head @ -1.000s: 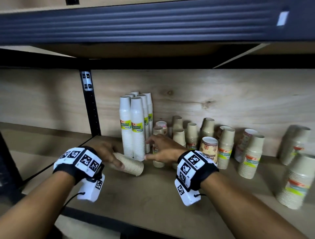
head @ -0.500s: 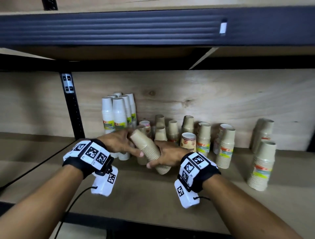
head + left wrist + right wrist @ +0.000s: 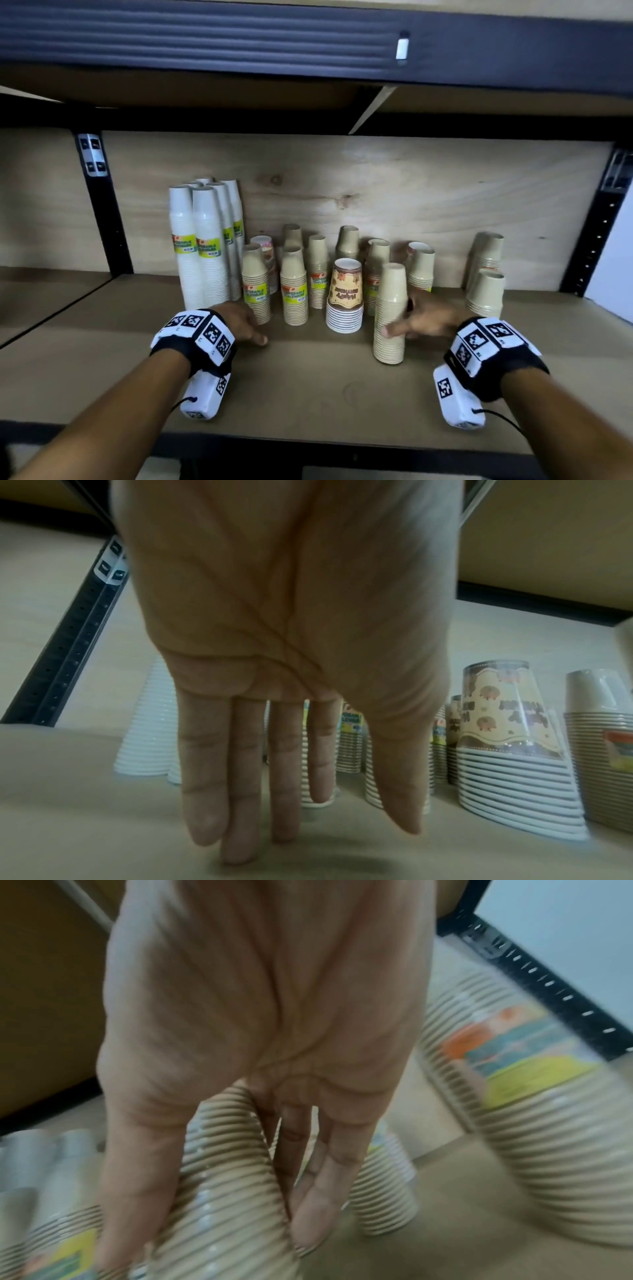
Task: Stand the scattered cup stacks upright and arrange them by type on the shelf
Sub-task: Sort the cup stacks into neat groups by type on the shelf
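Right hand (image 3: 424, 317), lower right of the head view, grips a plain brown cup stack (image 3: 390, 315) standing upright, mouth down, on the shelf (image 3: 308, 383); thumb on the near side, fingers (image 3: 318, 1191) wrapped round the far side. Left hand (image 3: 245, 323), lower left of centre, holds nothing: palm down, fingers (image 3: 236, 791) straight and together, tips at the shelf board. Just beyond it stand labelled brown stacks (image 3: 294, 286) and tall white cup stacks (image 3: 202, 246). A patterned cup stack (image 3: 345, 301) stands between the hands.

Storeroom: metal shelving (image 3: 102, 219) (packaged cup stacks (image 3: 202, 246)).
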Motion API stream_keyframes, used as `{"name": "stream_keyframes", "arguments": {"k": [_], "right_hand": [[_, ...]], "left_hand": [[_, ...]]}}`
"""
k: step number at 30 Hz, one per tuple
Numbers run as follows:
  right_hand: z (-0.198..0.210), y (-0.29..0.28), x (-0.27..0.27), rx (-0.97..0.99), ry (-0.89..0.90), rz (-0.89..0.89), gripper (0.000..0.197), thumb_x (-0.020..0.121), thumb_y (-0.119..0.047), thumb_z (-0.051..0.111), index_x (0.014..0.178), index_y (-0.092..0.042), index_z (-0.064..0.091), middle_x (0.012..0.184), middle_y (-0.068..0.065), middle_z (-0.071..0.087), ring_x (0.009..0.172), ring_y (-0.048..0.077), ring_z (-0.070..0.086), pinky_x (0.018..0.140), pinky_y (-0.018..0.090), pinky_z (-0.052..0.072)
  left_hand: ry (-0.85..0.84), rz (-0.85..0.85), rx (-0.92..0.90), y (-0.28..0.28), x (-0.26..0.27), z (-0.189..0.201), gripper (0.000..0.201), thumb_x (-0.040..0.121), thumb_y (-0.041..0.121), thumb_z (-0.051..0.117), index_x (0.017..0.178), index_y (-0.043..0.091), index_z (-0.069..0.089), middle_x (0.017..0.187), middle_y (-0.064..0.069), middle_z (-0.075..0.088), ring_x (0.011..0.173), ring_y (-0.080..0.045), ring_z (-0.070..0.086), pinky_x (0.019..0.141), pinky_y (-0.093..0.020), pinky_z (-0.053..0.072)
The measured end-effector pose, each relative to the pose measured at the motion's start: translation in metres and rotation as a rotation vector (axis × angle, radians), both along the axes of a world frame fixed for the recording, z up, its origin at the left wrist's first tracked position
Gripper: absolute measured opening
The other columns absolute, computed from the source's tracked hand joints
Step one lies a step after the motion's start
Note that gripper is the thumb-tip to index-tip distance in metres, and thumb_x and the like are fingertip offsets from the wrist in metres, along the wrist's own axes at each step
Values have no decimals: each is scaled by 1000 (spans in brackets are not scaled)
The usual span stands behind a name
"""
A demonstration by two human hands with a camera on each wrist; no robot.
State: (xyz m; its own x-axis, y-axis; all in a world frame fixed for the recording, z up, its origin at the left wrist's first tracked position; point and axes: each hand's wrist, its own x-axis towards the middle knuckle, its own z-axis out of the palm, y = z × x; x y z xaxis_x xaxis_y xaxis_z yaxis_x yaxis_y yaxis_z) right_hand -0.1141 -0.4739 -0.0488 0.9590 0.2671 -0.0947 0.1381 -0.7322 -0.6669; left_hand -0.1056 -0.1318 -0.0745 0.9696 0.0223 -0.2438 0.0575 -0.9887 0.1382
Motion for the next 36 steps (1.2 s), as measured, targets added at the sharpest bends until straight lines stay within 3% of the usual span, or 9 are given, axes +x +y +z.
{"name": "stream_keyframes", "arguments": {"k": [4, 11, 14, 18, 20, 23, 26, 30, 36], "right_hand": [[3, -15, -4, 36, -32, -70, 41, 72, -16, 84, 104, -23, 59, 91, -7, 69, 81, 7, 65, 66, 20, 58], [8, -20, 4, 145, -122, -109, 56, 70, -15, 85, 117, -24, 57, 109, -3, 69, 100, 12, 64, 93, 33, 53], [18, -14, 2, 205, -165, -84, 45, 75, -8, 80, 108, -29, 59, 102, -9, 70, 94, 6, 64, 93, 34, 53], [32, -12, 4, 246, -227, -107, 32, 80, -5, 75, 95, -27, 60, 85, -19, 65, 78, -5, 58, 65, 2, 47], [40, -11, 5, 263, -231, -94, 31, 82, -1, 72, 86, -28, 57, 80, -20, 61, 74, -7, 55, 57, -3, 42], [51, -9, 9, 249, -236, -115, 28, 82, -12, 74, 103, -18, 57, 87, -16, 60, 78, -5, 55, 59, 5, 44], [67, 0, 15, 170, -270, -149, 37, 80, -27, 77, 110, -17, 59, 96, -5, 66, 88, 12, 64, 73, 23, 49], [90, 23, 22, 136, -309, -116, 35, 82, -34, 74, 110, -20, 59, 100, -3, 65, 76, 13, 60, 62, 25, 45], [109, 76, 39, 87, -269, 1, 28, 80, -27, 76, 104, -21, 62, 104, -1, 68, 101, 20, 64, 92, 35, 52]], "left_hand": [[-16, 19, -11, 0, 7, -4, 57, 81, 59, 62, 125, 23, 60, 134, 0, 51, 123, -18, 49, 102, -28, 42], [-29, -19, 16, -2, 13, -9, 52, 82, 57, 62, 120, 22, 63, 131, 0, 54, 119, -18, 51, 100, -29, 43], [-51, -21, 51, -2, 12, -7, 48, 83, 57, 61, 119, 26, 64, 130, 3, 56, 120, -16, 52, 98, -29, 44], [-54, -18, 55, -1, 14, -5, 45, 83, 57, 62, 117, 27, 65, 127, 5, 59, 118, -16, 53, 97, -28, 45], [-54, -17, 37, 2, 14, -4, 43, 82, 56, 63, 115, 27, 66, 125, 5, 60, 116, -15, 55, 96, -28, 46], [-4, -11, -63, 6, 15, 0, 41, 82, 51, 66, 112, 22, 69, 121, 1, 64, 110, -17, 59, 96, -29, 49], [-6, -19, -134, 10, 14, 13, 37, 83, 45, 68, 111, 20, 71, 118, 1, 65, 108, -17, 60, 93, -27, 50], [-45, -36, -111, 21, 17, 28, 36, 82, 46, 68, 109, 22, 70, 117, 4, 64, 108, -15, 58, 92, -25, 45], [-76, 4, -163, 44, 15, 37, 38, 82, 49, 68, 107, 19, 69, 96, 5, 63, 91, -12, 58, 80, -23, 46]]}}
